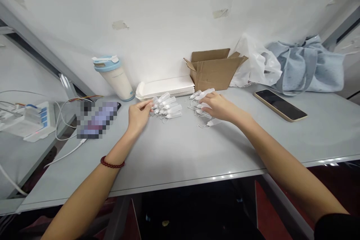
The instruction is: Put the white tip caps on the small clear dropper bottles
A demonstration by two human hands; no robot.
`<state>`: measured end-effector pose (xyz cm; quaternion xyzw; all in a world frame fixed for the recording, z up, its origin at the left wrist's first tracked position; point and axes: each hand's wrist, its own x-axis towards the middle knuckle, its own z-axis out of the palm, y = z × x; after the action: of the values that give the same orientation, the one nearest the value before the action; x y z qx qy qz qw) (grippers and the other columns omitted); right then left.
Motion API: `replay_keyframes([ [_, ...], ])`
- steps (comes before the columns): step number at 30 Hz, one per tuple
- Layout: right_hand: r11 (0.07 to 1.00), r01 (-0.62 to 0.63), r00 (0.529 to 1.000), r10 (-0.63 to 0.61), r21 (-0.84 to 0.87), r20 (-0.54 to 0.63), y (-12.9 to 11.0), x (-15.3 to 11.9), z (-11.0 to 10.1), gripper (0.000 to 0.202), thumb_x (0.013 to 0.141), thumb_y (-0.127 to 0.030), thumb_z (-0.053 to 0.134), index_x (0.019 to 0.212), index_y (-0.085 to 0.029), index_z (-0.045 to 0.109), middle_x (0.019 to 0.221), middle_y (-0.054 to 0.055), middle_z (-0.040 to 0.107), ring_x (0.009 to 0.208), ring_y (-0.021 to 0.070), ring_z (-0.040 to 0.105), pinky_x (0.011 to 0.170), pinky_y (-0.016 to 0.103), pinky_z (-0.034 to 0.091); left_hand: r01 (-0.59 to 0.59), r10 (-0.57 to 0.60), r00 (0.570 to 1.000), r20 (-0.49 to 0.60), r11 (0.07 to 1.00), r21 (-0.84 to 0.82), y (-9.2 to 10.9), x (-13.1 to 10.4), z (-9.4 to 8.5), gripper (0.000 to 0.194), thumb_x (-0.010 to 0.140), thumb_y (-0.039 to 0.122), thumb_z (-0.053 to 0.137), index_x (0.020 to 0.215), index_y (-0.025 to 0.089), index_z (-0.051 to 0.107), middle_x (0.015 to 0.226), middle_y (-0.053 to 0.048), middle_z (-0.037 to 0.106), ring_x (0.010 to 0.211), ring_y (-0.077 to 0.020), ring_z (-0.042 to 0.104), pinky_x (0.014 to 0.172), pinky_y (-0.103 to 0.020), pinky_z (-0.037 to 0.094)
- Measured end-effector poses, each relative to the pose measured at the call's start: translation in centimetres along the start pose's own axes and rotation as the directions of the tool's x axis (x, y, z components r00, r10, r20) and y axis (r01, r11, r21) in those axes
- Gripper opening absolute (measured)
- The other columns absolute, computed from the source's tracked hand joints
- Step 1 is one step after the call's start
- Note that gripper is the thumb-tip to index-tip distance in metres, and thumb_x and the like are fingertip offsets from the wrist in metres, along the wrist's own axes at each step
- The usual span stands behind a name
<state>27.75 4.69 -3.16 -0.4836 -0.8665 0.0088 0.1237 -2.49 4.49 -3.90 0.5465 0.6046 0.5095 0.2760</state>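
Observation:
Several small clear plastic bottles with white tips and thin wires lie in two groups on the grey table. At the left edge of the left group of bottles (168, 108), my left hand (140, 115) has its thumb and fingers pressed together; what they hold, if anything, is too small to name. My right hand (218, 105) lies over the right group of bottles (207, 92), its fingers curled around one of them. One more bottle (214, 122) lies just below that hand, partly hidden by it.
Behind the bottles stand flat white boxes (165, 87), an open cardboard box (212, 73) and a white plastic bag (254, 63). A tumbler (115, 78), a pixelated phone (98, 120) and a power strip (42, 120) are left. A black phone (279, 104) and blue bag (323, 67) are right.

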Motion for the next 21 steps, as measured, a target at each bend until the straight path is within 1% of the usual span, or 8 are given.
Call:
replay_keyframes([
  [3,0.998,-0.065,0.997,0.065,-0.013,0.038,-0.1,-0.3,-0.2,0.023,0.089,-0.028,0.057,0.106,-0.017,0.067,0.102,0.016,0.067,0.105,0.0353,0.057,0.08,0.047,0.048,-0.005,0.005,0.999,-0.041,1.0,0.0,0.2,0.0,-0.2,0.026,0.072,0.028,0.064,0.09,0.012,0.073,0.076,-0.005,0.072,0.069,-0.0179,0.065,0.054,-0.024,0.045],
  [6,0.991,-0.136,0.989,0.135,0.019,0.063,-0.1,-0.5,-0.3,0.027,0.089,-0.033,0.057,0.108,-0.015,0.067,0.098,0.017,0.066,0.102,0.0342,0.058,0.079,0.044,0.049,-0.028,0.027,0.997,-0.067,0.999,-0.015,0.6,-0.1,-0.3,0.025,0.071,0.027,0.062,0.09,0.013,0.071,0.081,-0.006,0.072,0.068,-0.017,0.065,0.056,-0.024,0.046],
  [9,0.981,-0.177,0.984,0.173,0.084,0.051,-0.1,-0.5,-0.4,0.027,0.087,-0.031,0.06,0.109,-0.016,0.068,0.097,0.014,0.065,0.093,0.0293,0.061,0.075,0.038,0.05,-0.051,0.051,0.997,-0.054,0.999,-0.002,1.0,-0.4,-0.2,0.024,0.073,0.028,0.06,0.091,0.015,0.068,0.083,-0.006,0.072,0.067,-0.0159,0.064,0.059,-0.025,0.048],
  [12,0.972,-0.187,0.982,0.18,0.143,0.061,-0.2,-0.3,-0.6,0.025,0.087,-0.023,0.058,0.109,-0.015,0.068,0.102,0.014,0.064,0.082,0.0237,0.062,0.07,0.034,0.049,-0.083,0.083,0.996,-0.017,0.997,0.01,1.2,-0.9,0.0,0.025,0.074,0.029,0.059,0.092,0.015,0.067,0.082,-0.005,0.07,0.066,-0.015,0.063,0.061,-0.025,0.048],
  [14,0.971,-0.164,0.986,0.161,0.176,0.033,-0.2,-0.2,-0.7,0.022,0.088,-0.019,0.055,0.105,-0.014,0.069,0.103,0.014,0.063,0.079,0.0219,0.062,0.071,0.034,0.049,-0.114,0.114,0.993,-0.002,0.993,0.006,1.2,-1.1,0.1,0.026,0.075,0.029,0.058,0.094,0.014,0.066,0.082,-0.005,0.07,0.066,-0.0146,0.063,0.062,-0.025,0.048],
  [17,0.973,-0.075,0.993,0.094,0.22,-0.077,-0.3,0.0,-0.7,0.019,0.089,-0.018,0.053,0.098,-0.015,0.069,0.101,0.012,0.064,0.082,0.0215,0.061,0.074,0.034,0.049,-0.144,0.144,0.99,0.011,0.99,0.006,1.3,-1.5,0.3,0.028,0.076,0.03,0.058,0.097,0.013,0.067,0.083,-0.005,0.07,0.069,-0.0157,0.063,0.063,-0.025,0.049],
  [19,0.967,-0.01,0.986,0.052,0.256,-0.157,-0.5,0.1,-0.5,0.019,0.09,-0.02,0.053,0.1,-0.016,0.069,0.101,0.012,0.065,0.085,0.0221,0.061,0.075,0.035,0.049,-0.151,0.151,0.988,0.024,0.988,0.033,1.4,-1.8,0.4,0.028,0.078,0.032,0.058,0.097,0.014,0.068,0.084,-0.006,0.071,0.072,-0.0169,0.064,0.065,-0.026,0.049],
  [21,0.952,0.051,0.973,0.02,0.302,-0.23,-1.0,0.2,-0.4,0.019,0.09,-0.022,0.054,0.102,-0.017,0.068,0.1,0.011,0.065,0.086,0.0223,0.061,0.074,0.035,0.049,-0.191,0.187,0.981,0.055,0.977,0.095,1.6,-2.3,0.6,0.027,0.08,0.033,0.058,0.097,0.015,0.07,0.088,-0.006,0.072,0.077,-0.0183,0.065,0.068,-0.027,0.049],
])
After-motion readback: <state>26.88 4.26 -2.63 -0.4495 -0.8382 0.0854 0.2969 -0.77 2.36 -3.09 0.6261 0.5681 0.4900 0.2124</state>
